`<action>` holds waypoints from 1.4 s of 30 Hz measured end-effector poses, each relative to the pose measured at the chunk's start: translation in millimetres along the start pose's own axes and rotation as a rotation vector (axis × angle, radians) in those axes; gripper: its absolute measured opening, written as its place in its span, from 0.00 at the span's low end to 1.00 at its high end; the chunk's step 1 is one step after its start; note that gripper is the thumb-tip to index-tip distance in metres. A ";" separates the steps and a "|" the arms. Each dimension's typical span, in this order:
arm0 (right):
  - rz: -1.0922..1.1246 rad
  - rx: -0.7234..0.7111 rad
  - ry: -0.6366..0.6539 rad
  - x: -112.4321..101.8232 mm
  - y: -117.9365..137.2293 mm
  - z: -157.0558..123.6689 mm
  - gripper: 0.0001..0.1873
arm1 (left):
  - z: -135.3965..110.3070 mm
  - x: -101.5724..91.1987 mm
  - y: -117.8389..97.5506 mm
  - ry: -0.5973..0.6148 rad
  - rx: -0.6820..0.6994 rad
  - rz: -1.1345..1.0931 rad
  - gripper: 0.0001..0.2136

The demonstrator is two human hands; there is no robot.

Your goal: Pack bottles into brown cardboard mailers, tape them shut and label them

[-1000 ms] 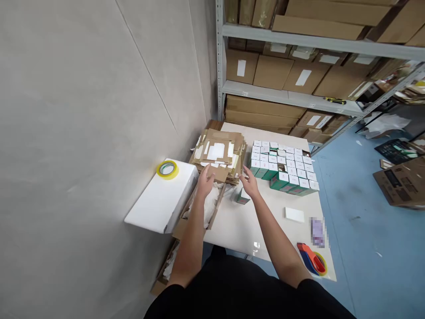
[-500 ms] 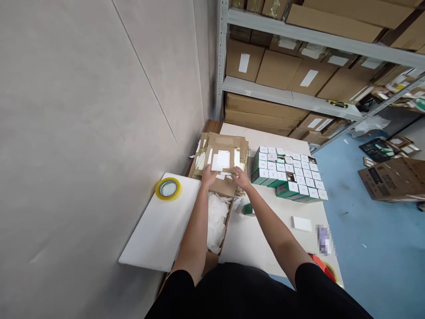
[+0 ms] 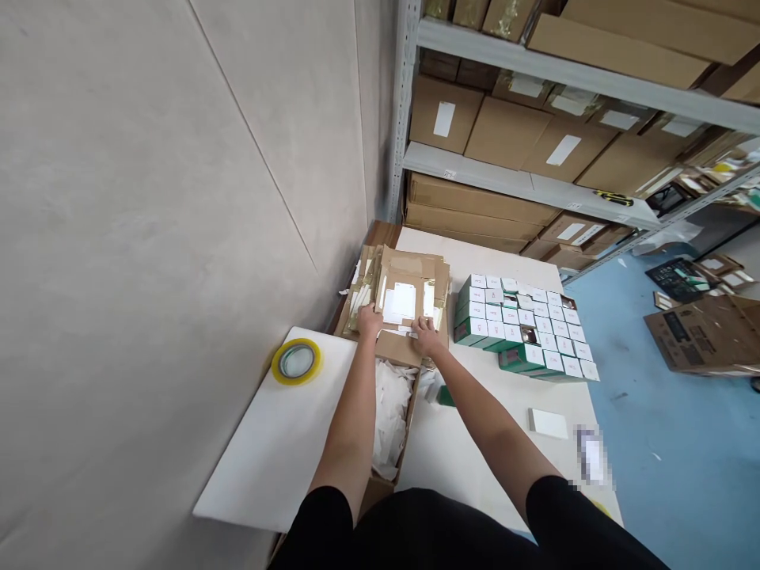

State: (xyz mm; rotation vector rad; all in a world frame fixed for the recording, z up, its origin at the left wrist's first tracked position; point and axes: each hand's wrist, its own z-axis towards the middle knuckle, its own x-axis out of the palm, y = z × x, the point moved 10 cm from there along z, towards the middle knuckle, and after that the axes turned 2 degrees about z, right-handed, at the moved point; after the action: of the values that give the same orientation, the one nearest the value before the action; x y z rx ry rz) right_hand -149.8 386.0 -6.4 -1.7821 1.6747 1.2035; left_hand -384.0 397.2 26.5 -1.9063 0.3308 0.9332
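A pile of flattened cardboard boxes [image 3: 442,269] lies at the far left of the table, with white labels on the top pieces. My left hand [image 3: 369,321] is closed on the near left edge of the top flattened cardboard box [image 3: 409,265]. At its near right corner, my right hand [image 3: 426,335] rests with fingers outstretched on the cardboard. Just below the pile, nearer to me, an open carton [image 3: 409,416] holds crumpled white packing paper [image 3: 392,404]. A small green box [image 3: 445,397] sits beside my right forearm, partly hidden.
Rows of white-and-green boxes [image 3: 522,317] stand to the right on the white table [image 3: 475,451]. A small white box [image 3: 547,423] lies nearer. Yellow tape [image 3: 295,361] rests on a white board [image 3: 279,451] by the wall. Shelves [image 3: 511,178] with cartons rise behind.
My right hand has gone from gripping the cardboard's near edge to lying on it with fingers extended. The top piece sits lower on the pile. The camera view has shifted slightly.
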 end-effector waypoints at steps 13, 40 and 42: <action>0.091 -0.021 -0.004 -4.3 2.6 -7.3 0.34 | -40.4 -10.4 -18.7 -0.077 0.095 0.085 0.21; 1.570 -0.172 -0.379 -69.8 -150.2 -136.9 0.47 | -183.6 -49.6 -121.6 0.232 0.434 -1.052 0.30; 1.550 -0.153 -0.351 -61.6 -145.7 -138.9 0.45 | -190.0 -48.4 -118.4 0.162 0.426 -1.047 0.31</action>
State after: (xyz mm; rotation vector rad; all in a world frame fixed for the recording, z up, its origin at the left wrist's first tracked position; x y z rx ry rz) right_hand 36.5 341.5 81.0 0.0849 2.7052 1.9799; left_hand -259.6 289.2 185.6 -1.4423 -0.3496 -0.0035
